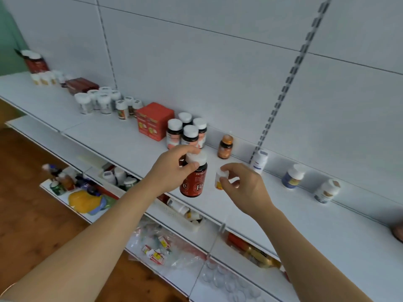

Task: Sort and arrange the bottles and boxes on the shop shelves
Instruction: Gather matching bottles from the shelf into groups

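Both hands hover over the front edge of the upper shelf [305, 214], each carrying a bottle. The left hand [172, 171] has its grip closed around the white cap of a large red bottle [194, 177], which hangs below the fingers just above the shelf; the right hand [242, 186] pinches a small white bottle [219, 179] by its top, just beside the red one. Behind them, toward the back edge, stands a cluster of four dark bottles [187, 132], with an amber bottle [225, 147] to its right and an orange box [153, 120] to its left. The likeliest trouble is the red bottle: held only by the cap, it could slip or swing into the cluster and topple it. The two carried bottles could also knock together, and either one dropped near the front edge could roll off onto the cluttered lower shelf [192, 277].
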